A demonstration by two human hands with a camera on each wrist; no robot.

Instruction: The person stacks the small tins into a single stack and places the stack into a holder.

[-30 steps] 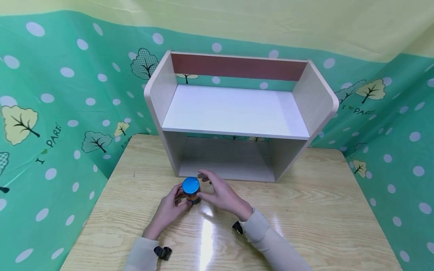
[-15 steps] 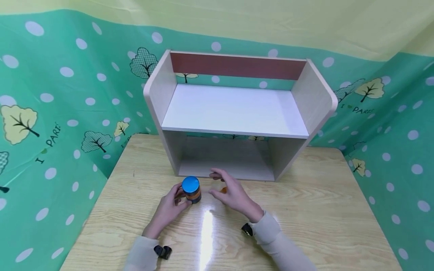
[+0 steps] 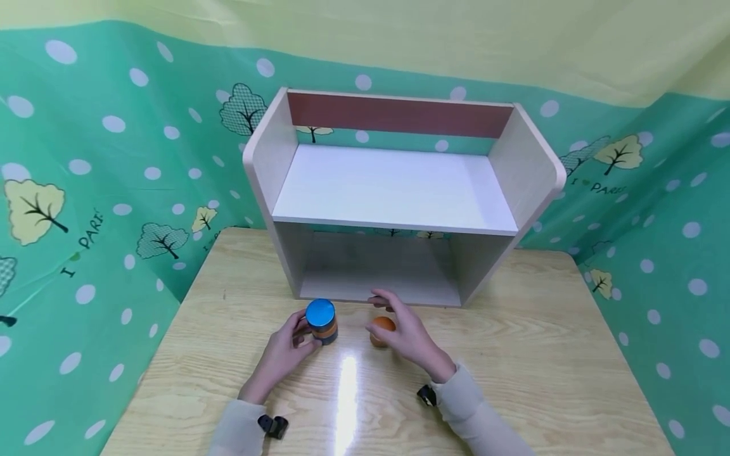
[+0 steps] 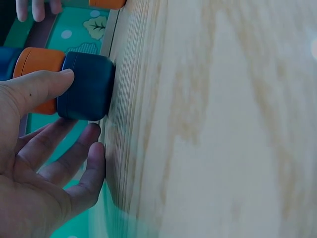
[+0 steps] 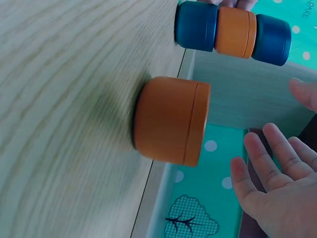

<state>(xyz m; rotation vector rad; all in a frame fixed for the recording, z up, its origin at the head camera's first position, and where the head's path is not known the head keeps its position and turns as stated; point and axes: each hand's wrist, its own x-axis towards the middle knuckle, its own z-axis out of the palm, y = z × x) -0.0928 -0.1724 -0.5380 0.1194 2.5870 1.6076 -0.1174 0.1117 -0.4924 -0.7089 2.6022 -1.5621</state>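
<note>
Green cloth backdrop (image 3: 114, 152), pale dots and printed trees, yellowish band along the top. Before it, a pale wood-grain table (image 3: 525, 380); on the far part, an off-white two-level panel shelf unit (image 3: 393, 190) with a reddish-brown rear strip, its front facing near.

Just near of the shelf's left front corner: a smooth cylindrical stack of three jars (image 3: 322, 323), dark blue at base and top, orange between. Stands upright on the table, long axis vertical, glossy blue top facing up.

Left hand (image 3: 285, 347) holds the stack from its left. Thumb lies across the orange section onto the lower blue one; other fingers spread, curved about the left and far side.

Right of the stack, apart from it: a single squat orange jar (image 5: 168, 121), upright, seam near its upper end, axis vertical. Right hand (image 3: 410, 334) hovers above it, thumb and fingers apart, gripping nothing; right wrist view shows a gap between.
</note>
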